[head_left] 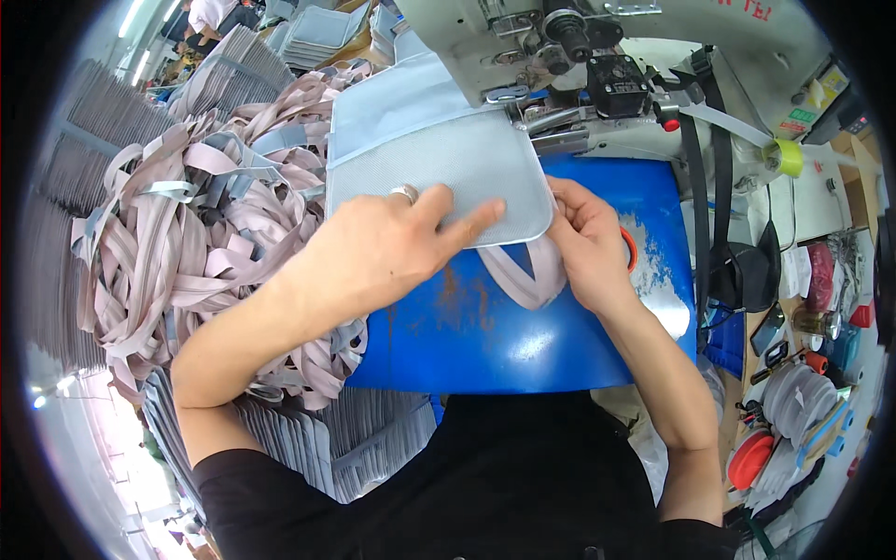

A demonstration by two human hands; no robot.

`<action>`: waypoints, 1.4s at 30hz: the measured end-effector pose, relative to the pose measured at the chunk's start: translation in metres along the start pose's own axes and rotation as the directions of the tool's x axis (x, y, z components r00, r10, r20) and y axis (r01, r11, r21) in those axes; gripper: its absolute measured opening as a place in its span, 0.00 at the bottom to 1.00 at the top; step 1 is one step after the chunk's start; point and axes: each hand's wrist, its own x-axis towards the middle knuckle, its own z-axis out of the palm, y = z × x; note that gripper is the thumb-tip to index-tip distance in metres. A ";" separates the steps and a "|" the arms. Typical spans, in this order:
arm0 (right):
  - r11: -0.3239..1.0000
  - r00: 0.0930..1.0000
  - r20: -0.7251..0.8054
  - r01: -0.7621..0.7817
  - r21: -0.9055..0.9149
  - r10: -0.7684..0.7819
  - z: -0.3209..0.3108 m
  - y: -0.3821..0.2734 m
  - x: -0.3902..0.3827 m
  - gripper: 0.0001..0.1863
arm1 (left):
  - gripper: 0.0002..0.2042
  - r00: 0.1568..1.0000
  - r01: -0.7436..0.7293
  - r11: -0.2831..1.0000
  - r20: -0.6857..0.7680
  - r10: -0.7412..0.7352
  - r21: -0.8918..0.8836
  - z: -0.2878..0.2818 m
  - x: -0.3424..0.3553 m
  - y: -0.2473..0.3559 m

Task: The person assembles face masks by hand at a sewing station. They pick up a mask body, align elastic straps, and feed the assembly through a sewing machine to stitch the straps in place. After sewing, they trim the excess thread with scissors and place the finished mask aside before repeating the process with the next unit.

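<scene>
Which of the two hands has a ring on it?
The left hand, lying flat on the grey mesh panel, wears the ring. The right hand, pinching the panel's corner, shows none.

The person wears a black short-sleeved top — its sleeves end above the elbows, leaving both forearms bare. The left hand (378, 245) carries a plain silver ring (405, 193) on one finger — the right hand (590, 245) wears nothing.

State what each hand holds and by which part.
Left hand presses flat on the grey mesh panel, near its lower edge. Right hand pinches the panel's lower right corner, at the pale strip.
</scene>
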 end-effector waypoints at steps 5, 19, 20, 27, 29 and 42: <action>0.999 1.000 -0.009 0.013 0.037 -0.013 0.001 0.008 0.033 0.15 | 0.33 0.999 -0.048 0.996 -0.012 0.049 0.073 -0.002 0.021 -0.034; 0.996 0.999 -0.044 -0.003 0.089 0.007 0.010 0.014 0.051 0.09 | 0.23 1.000 -0.025 0.988 -0.010 0.027 0.152 -0.005 0.046 -0.051; 0.996 0.999 -0.047 0.006 0.086 -0.002 0.011 0.014 0.051 0.09 | 0.23 1.000 -0.018 0.989 -0.019 0.021 0.146 -0.003 0.046 -0.047; 0.994 0.997 -0.058 0.057 0.095 -0.052 0.007 0.019 0.050 0.09 | 0.15 0.975 0.191 0.980 -0.103 -0.196 -0.058 0.007 0.067 0.012; 0.993 0.996 -0.051 0.082 0.086 -0.078 0.009 0.022 0.049 0.10 | 0.10 0.944 0.252 0.943 -0.159 -0.288 -0.216 0.019 0.075 0.027; 0.988 0.999 0.003 0.031 0.150 -0.032 0.005 0.016 0.018 0.18 | 0.40 0.943 0.195 0.948 -0.219 -0.252 -0.254 0.064 -0.003 0.066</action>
